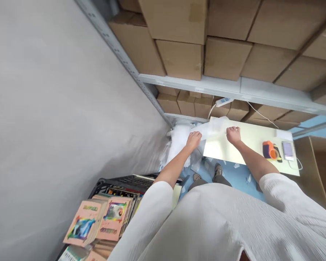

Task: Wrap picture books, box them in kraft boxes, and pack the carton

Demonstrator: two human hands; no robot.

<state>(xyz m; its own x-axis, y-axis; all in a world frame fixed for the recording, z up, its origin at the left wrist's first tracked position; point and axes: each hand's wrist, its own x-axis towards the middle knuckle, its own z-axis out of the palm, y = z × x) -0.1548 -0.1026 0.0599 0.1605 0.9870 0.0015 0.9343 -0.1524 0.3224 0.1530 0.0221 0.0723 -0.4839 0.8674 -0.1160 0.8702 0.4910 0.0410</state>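
Observation:
A thin, see-through white wrapping sheet point(216, 126) stretches across the left end of a pale yellow tabletop point(250, 143). My left hand point(194, 140) is just off the table's left edge, fingers curled and closed on the sheet's near side. Over the tabletop, my right hand point(233, 135) is closed in a fist at the sheet's right end. Its fingertips are partly hidden. Below and beyond my left hand lies a heap of white wrapping material point(179, 139). An orange and purple tape dispenser point(270, 150) rests on the table, right of my right hand.
A phone point(288, 150) with a white cable lies at the table's right end. Cardboard boxes point(179, 58) fill the shelves ahead, where a power strip point(224, 102) hangs. Pink-covered books point(115, 217) stand in a black crate point(103, 185) at lower left. An open carton point(319, 163) stands right.

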